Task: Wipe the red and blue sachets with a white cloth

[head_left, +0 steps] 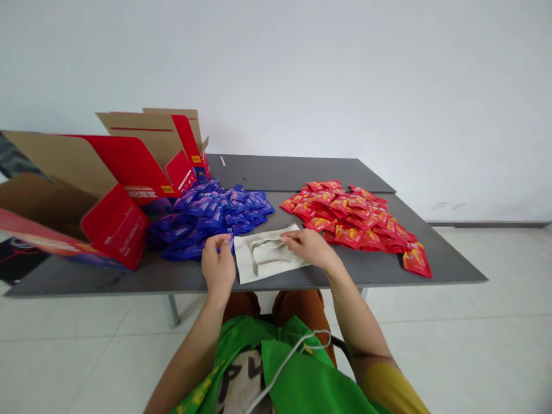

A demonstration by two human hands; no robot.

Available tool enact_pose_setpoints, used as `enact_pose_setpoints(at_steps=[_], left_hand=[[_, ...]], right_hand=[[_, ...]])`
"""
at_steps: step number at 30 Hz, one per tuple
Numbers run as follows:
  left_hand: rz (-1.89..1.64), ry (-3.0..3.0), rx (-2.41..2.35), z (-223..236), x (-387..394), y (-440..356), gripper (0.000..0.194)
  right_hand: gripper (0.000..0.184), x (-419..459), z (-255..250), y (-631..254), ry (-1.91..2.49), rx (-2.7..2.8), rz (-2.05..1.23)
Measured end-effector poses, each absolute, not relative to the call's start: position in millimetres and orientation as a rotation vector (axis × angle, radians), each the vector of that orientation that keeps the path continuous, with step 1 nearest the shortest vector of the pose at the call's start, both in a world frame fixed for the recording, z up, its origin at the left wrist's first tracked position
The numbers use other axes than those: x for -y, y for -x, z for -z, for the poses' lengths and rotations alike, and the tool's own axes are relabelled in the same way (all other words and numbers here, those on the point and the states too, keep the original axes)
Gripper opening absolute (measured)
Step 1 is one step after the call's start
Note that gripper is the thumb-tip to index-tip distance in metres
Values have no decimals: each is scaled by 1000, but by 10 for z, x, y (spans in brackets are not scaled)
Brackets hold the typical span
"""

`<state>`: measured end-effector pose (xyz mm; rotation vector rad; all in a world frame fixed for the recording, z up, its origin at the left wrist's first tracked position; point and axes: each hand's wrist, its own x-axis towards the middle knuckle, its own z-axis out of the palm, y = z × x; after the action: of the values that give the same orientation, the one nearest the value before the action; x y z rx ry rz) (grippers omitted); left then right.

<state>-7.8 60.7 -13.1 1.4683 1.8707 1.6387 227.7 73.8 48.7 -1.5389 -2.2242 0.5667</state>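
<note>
Black letter "P" on white shirt [235, 382]

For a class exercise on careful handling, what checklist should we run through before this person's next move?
1. Left hand touching the cream cloth bag: ok.
2. Right hand resting on the bag: ok.
3. Bag lying flat on the grey table: ok.
4. Blue sachets beside the left hand: ok.
5. Red sachets beside the right hand: ok.
6. Bag's contents: cannot tell.
</note>
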Motion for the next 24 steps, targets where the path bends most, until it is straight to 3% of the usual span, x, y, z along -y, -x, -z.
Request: enact_pose_setpoints(at_steps=[6, 10, 13, 18, 24], left_hand=[[-1356, -1763, -2003, 109, -474, -191, 26], [-1242, -2021, -2151, -153, -310, -334, 37], [-994, -2309, -1957, -190, -293, -489, 48], [-394, -2609, -1530, 80, -562, -554, 56], [-148, -2674, -1193, 136, -781, -340, 66]], right_hand=[[44, -734, -254, -2315, 1454, 1898, -662], [46, -596, -219, -2365, 1521, 1580, -398], [37, -489, -59, -2295, 1677, 1822, -222], [48, -227, 232, -2106, 1781, 2065, 73], [56, 132, 201, -2025, 1781, 2049, 143]])
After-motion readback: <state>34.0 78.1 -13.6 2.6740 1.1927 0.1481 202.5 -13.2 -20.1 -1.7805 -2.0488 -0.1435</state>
